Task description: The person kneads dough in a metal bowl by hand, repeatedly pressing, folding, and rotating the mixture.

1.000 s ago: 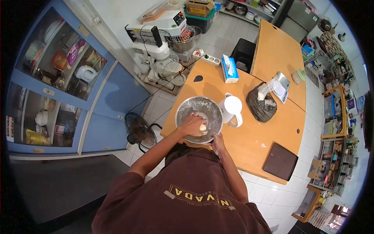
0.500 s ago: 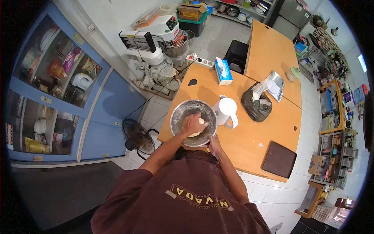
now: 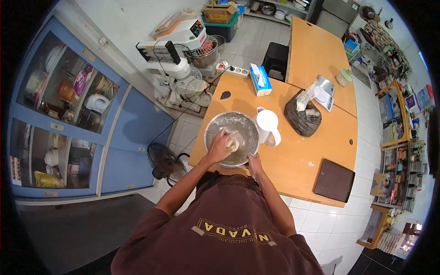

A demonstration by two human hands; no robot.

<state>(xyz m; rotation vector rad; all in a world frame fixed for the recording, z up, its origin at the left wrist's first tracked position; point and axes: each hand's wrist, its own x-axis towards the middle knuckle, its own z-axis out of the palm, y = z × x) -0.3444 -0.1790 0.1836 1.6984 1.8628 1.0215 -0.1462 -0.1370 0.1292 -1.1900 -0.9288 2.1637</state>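
Note:
A metal mixing bowl, its inner wall streaked with flour, stands near the table's edge in front of me. Inside it, my left hand has its fingers curled around a pale lump of dough. The lump sits toward the bowl's middle, partly hidden by the fingers. My right hand is closed on the bowl's near right rim, with flour on its skin. Close to the bowl's right side stands a white pitcher with its handle toward me.
On the wooden table are a black plastic bag, a kitchen scale, a tissue box, a lidded jar and a dark tray. Mixers and a floor fan stand to the left, beside a blue cabinet.
My left hand has shifted from pressing down over the dough to gripping it with curled fingers, and the dough looks more bunched. My right hand stays on the rim. The view has shifted slightly.

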